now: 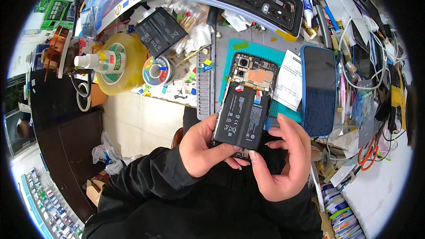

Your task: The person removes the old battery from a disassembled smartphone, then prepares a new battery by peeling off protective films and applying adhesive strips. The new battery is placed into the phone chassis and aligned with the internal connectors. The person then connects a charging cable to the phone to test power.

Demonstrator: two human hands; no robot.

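Note:
An opened smartphone (265,89) is tilted over the near edge of the bench, its back off. Its circuit board and cameras show at the top, and a black battery (241,117) fills the middle. My left hand (204,148) grips the lower left side, thumb across the bottom end and fingers partly hidden underneath. My right hand (283,163) is at the lower right corner. Its thumb tip touches or nearly touches the bottom edge, while the other fingers stand apart beside the phone. A teal mat (234,53) lies beneath and beyond the phone.
Right of the phone lie a white printed sheet (288,82) and a dark-blue-cased phone (318,89). Another black battery (161,32), a solder spool (158,71), a yellow tape roll (128,59) and a spray bottle (99,62) are at left. A removed back cover (248,0) lies behind.

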